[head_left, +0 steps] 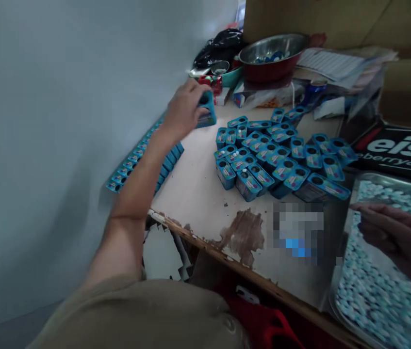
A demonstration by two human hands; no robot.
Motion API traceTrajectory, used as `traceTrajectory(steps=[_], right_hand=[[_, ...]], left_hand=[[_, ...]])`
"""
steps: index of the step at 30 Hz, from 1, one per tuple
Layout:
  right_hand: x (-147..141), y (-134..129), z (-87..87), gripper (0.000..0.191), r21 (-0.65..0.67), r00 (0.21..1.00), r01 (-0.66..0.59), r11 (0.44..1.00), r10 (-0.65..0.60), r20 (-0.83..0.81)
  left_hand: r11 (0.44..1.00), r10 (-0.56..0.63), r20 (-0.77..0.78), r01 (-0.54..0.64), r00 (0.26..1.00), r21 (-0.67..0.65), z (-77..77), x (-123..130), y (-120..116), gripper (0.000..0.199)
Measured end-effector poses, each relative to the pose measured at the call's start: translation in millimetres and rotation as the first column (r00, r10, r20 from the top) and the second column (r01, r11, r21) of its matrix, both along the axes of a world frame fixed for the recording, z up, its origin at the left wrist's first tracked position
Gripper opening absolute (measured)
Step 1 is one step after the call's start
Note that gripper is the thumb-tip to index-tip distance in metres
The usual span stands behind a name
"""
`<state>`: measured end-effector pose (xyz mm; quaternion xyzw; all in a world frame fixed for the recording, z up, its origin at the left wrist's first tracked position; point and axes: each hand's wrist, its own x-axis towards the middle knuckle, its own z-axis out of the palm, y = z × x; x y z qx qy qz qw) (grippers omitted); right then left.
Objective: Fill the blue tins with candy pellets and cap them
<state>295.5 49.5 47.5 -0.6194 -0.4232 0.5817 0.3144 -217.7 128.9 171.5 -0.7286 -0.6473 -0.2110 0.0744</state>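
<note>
My left hand is closed around a small blue plastic box with a dark round hole in its top, just above the far left of the table. Below that arm, rows of matching blue boxes stand packed along the wall, partly hidden by my forearm. A loose cluster of the same boxes covers the middle of the table; a few have white pieces at their holes. At the right, my right hand hovers over a metal tray of small white and pale blue pieces. Its fingers are pressed together, and their contents are hidden.
A red-sided metal bowl stands at the back beside papers, a blue can and black plastic bags. A black printed carton sits behind the tray. The wooden table edge is chipped.
</note>
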Motion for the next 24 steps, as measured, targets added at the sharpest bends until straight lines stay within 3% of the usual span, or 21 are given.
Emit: traceTrajectory(steps=[2,4,6,10,13,15,18,21,22,24], right_hand=[[-12,1,3.9,0.069,0.022,1.000,0.023,0.999,-0.023,0.002],[-22,3,9.4,0.064,0.035,0.999,0.041,0.999,-0.041,-0.001],[-29,8,14.6,0.054,0.053,0.999,0.036,0.998,-0.036,-0.001],[-43,22,18.9,0.038,0.167,0.998,-0.035,0.985,0.025,0.059],[-65,33,17.8,0.038,0.318,0.950,-0.281,0.905,0.216,0.226],[-86,42,18.0,0.041,0.354,0.833,-0.508,0.785,0.344,0.433],[-117,53,25.7,0.051,0.221,0.517,-0.781,0.584,0.408,0.752],[-140,58,43.5,0.055,0.017,0.210,-0.902,0.432,0.402,0.891],[-145,59,50.6,0.055,-0.028,0.150,-0.915,0.402,0.406,0.901],[-155,58,63.9,0.053,-0.067,0.106,-0.930,0.361,0.437,0.893]], left_hand=[[0.986,0.089,0.058,-0.080,0.994,-0.148,-0.1,-47,26,0.035],[0.941,0.155,0.113,-0.112,0.981,-0.320,-12.2,-81,38,0.023],[0.890,0.168,0.099,-0.108,0.981,-0.443,-31.0,-106,40,0.038],[0.807,0.081,-0.019,-0.076,0.997,-0.586,-70.1,-136,36,0.058],[0.790,0.142,-0.054,-0.146,0.988,-0.596,-92.7,-136,37,0.056],[0.793,0.231,-0.083,-0.237,0.970,-0.561,-104.8,-129,36,0.050],[0.828,0.293,-0.052,-0.281,0.955,-0.485,-120.4,-120,32,0.037],[0.862,0.318,0.032,-0.274,0.948,-0.427,-131.3,-120,35,0.026],[0.870,0.332,0.069,-0.277,0.941,-0.409,-133.4,-122,37,0.031],[0.901,0.354,0.203,-0.275,0.913,-0.336,-135.4,-126,41,0.055]])
